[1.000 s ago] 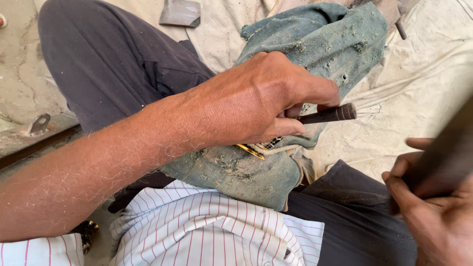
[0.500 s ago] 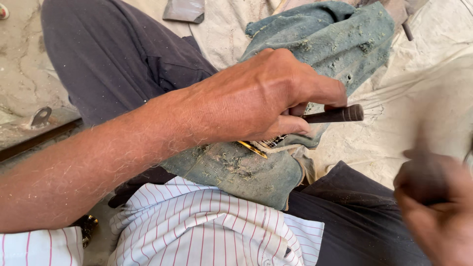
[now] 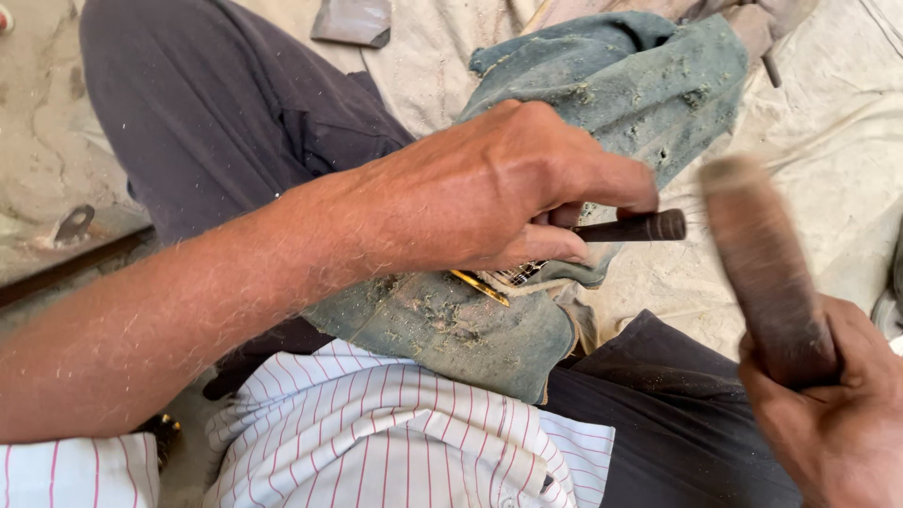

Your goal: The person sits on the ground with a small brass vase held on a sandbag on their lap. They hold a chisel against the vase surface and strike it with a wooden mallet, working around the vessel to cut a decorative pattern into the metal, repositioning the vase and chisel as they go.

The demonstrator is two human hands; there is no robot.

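I see my left hand (image 3: 508, 193) closed around a dark, slender rod-like tool (image 3: 635, 227) held against a dusty blue-green cloth (image 3: 602, 85) on my lap; my right hand (image 3: 828, 414) grips a blurred brown wooden club (image 3: 762, 263).

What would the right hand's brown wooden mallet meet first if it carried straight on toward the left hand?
Probably the butt end of the dark metal punch gripped by the left hand. The right hand aims the blurred brown wooden mallet at it, though depth is unclear.

right hand (image 3: 837, 423) has swung its wooden handle (image 3: 767, 268) up.
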